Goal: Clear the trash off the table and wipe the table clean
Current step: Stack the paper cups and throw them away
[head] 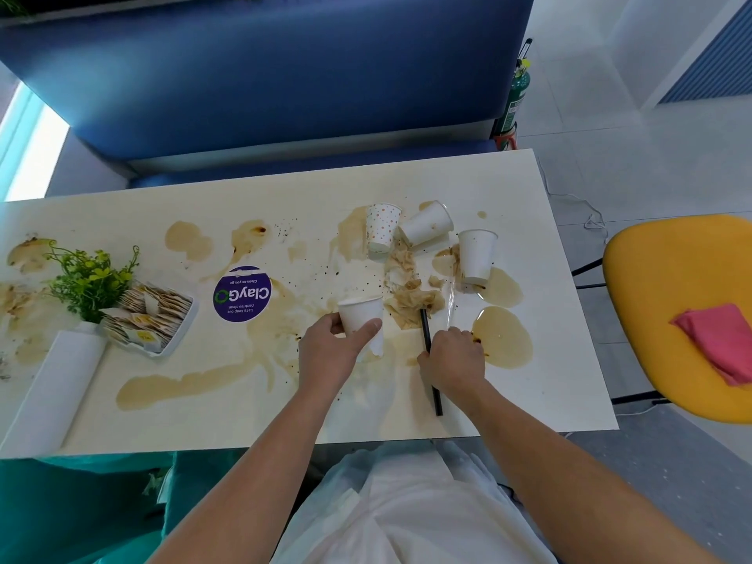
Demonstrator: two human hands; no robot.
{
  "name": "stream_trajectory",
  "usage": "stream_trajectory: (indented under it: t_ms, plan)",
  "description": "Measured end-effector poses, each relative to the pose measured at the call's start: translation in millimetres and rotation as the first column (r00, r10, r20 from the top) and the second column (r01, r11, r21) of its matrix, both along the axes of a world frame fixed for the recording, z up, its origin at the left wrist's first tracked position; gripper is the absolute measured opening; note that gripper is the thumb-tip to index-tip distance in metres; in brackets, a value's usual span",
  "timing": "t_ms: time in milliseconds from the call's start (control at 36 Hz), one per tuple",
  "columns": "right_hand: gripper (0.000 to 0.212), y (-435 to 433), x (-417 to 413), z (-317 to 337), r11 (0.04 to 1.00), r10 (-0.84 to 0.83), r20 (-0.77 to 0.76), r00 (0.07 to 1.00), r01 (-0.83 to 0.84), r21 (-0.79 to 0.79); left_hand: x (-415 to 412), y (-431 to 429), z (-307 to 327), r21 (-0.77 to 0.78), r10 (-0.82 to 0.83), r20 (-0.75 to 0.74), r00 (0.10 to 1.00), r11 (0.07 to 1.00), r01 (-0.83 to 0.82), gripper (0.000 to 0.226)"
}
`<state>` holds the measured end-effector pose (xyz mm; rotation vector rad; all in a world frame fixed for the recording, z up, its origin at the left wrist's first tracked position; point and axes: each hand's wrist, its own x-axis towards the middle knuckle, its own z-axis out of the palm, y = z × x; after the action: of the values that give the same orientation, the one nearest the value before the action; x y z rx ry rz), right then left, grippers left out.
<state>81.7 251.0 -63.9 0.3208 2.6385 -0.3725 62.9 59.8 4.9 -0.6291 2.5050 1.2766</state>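
- I've got the white paper cup [360, 315] upright in my left hand [325, 352].
- Black straw [427, 339] lies flat; my right hand [451, 360] grips it.
- Dotted cup [381, 230] and far white cup [477, 254] stand, with the tipped cup [427, 223] between them.
- Soggy brown tissue [411, 299] sits beside them.
- Brown puddles [502, 337] cover the table [285, 421].

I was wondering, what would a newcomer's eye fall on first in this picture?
Brown spills cover the white table, with a big puddle beside the right hand. At the centre the left hand holds a white paper cup and the right hand grips a black straw; three more cups and soggy tissues sit just beyond. A pink cloth lies on the yellow chair to the right.
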Motion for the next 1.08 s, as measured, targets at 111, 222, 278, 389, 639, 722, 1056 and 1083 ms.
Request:
stream_trajectory:
  t_ms: [111,222,278,389,639,722,1056,1083]
  plan:
    - [0.027,-0.7,0.2,3.4,0.995,-0.076,0.007,0.997,0.076,-0.07,0.6,-1.8,-1.0,0.007,0.0,0.006,1.0,1.0,0.0,0.054]
    - [0.03,0.5,-0.3,4.5,0.949,-0.225,0.046,0.973,0.23,-0.217,0.3,-3.0,-0.3,0.016,0.005,0.008,1.0,1.0,-0.005,0.053]
    - [0.029,1.1,0.0,8.1,0.894,-0.309,0.062,0.949,0.312,-0.322,0.8,-4.1,-0.6,0.019,0.006,0.01,1.0,1.0,-0.007,0.052]
    - [0.023,0.2,1.6,19.1,0.827,-0.382,0.04,0.923,0.361,-0.431,-0.1,-5.8,-1.0,0.029,0.012,0.018,1.0,1.0,-0.013,0.053]
    - [0.017,-7.0,1.6,41.2,0.758,-0.423,-0.028,0.906,0.337,-0.559,-3.8,-10.6,1.9,0.024,0.027,0.009,1.0,0.999,-0.028,0.054]
    - [0.013,-10.8,-1.9,46.3,0.762,-0.39,-0.074,0.918,0.277,-0.585,-4.9,-13.7,4.6,0.024,0.035,0.005,0.999,0.999,-0.035,0.052]
    - [0.012,-38.8,-21.2,51.4,0.781,-0.278,-0.112,0.954,0.157,-0.604,-6.8,-53.4,10.5,0.039,0.146,-0.01,0.989,0.989,-0.146,0.052]
    - [0.012,-43.8,-22.9,52.2,0.786,-0.264,-0.117,0.957,0.144,-0.601,-6.0,-59.4,11.1,0.039,0.156,-0.014,0.988,0.987,-0.156,0.051]
